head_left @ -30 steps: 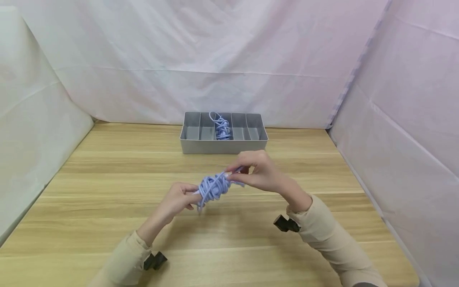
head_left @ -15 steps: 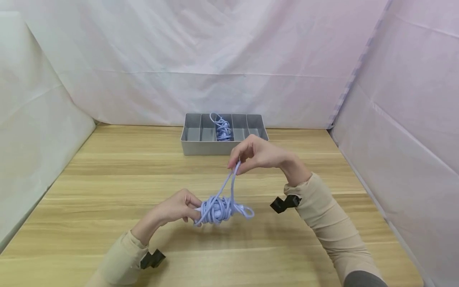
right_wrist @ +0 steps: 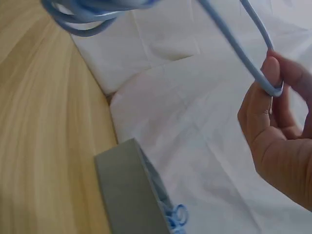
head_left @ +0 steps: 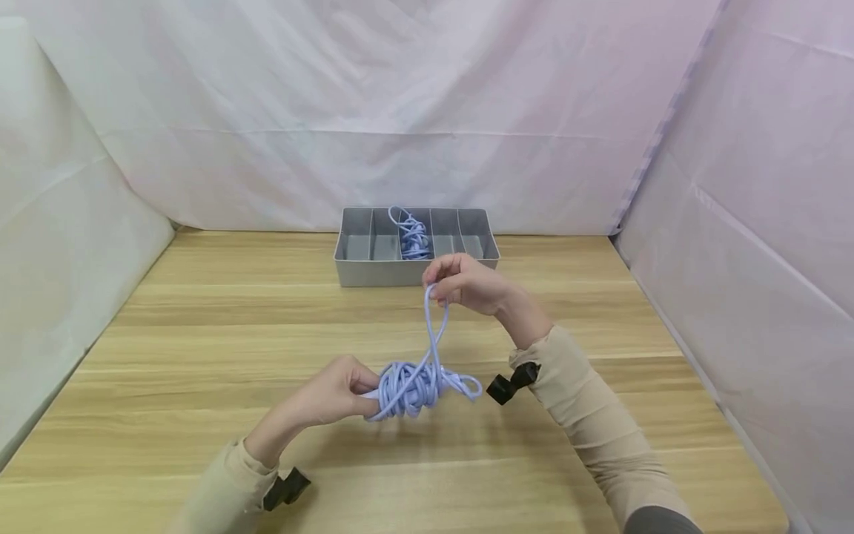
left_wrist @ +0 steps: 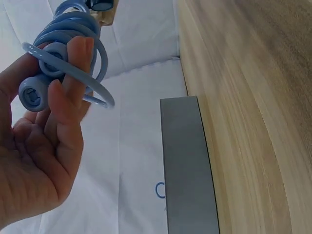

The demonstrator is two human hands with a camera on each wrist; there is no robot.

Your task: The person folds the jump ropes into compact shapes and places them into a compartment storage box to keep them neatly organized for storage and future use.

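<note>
A light-blue jump rope (head_left: 407, 389) is wound into a thick bundle above the table. My left hand (head_left: 327, 397) grips its left end, and two round handle ends (left_wrist: 34, 93) show beside the fingers in the left wrist view. Higher up and to the right, my right hand (head_left: 470, 285) pinches a loop of the cord (right_wrist: 239, 48) between thumb and fingers. That loop stands up from the bundle, and its two strands cross just above it. Another small loop sticks out at the bundle's right end.
A grey tray (head_left: 380, 274) with several compartments stands at the back of the wooden table (head_left: 233, 334). In its middle compartment lies another blue cord bundle (head_left: 415, 243), with a loop rising over the rim. White cloth (head_left: 300, 170) hangs behind and at both sides.
My right hand has risen from the bundle, drawing the cord up into a loop whose strands now cross. The bundle in my left hand has dropped lower and shifted slightly right.
</note>
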